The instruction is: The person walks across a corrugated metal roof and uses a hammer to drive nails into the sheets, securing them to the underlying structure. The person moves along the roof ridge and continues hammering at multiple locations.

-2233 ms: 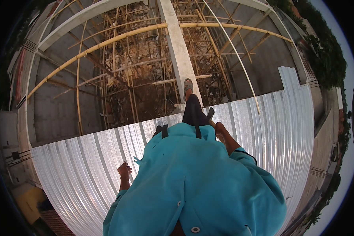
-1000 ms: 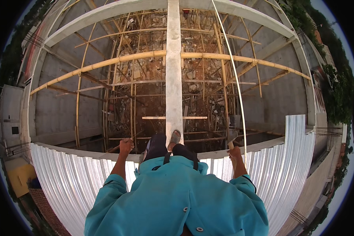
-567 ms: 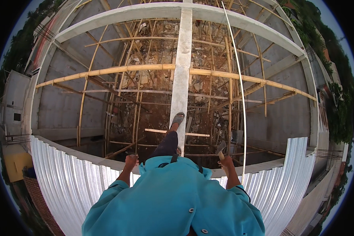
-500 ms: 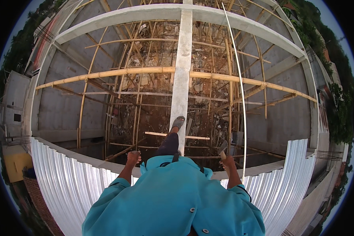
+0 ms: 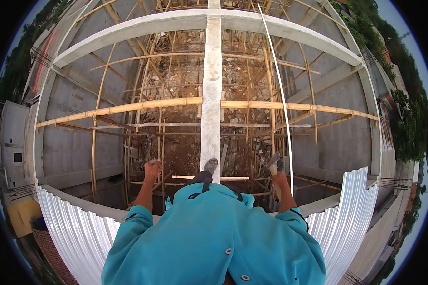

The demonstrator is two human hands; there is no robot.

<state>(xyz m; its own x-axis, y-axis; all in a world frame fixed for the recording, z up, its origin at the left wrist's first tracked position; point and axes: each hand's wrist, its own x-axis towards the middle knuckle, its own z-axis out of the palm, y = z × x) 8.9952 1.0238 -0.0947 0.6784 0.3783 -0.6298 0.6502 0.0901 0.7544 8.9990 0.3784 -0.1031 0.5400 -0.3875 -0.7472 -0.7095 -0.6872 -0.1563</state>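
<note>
My right hand (image 5: pixel 279 179) grips a wooden-handled tool (image 5: pixel 274 162) with a grey metal head, held upright and away from my body. My left hand (image 5: pixel 152 170) is raised out to the other side with its fingers curled. Whatever those fingers hold, if anything, is hidden. Below and between my hands, one sandalled foot (image 5: pixel 211 165) rests on a narrow concrete beam (image 5: pixel 211 71) running straight ahead. Neither hand touches the beam or the poles.
Bamboo poles (image 5: pixel 142 108) cross at both sides of the beam, above a deep, rubble-strewn ground (image 5: pixel 180 161). A long white pipe (image 5: pixel 281 85) slants along the right. Farther off lies a cross beam (image 5: pixel 128 23). Corrugated metal sheets (image 5: pixel 81 213) stand near me on both sides.
Both my hands have risen and moved forward, the right still gripping the tool. The beam and bamboo have shifted slightly left, and the foot on the beam appears closer to my body.
</note>
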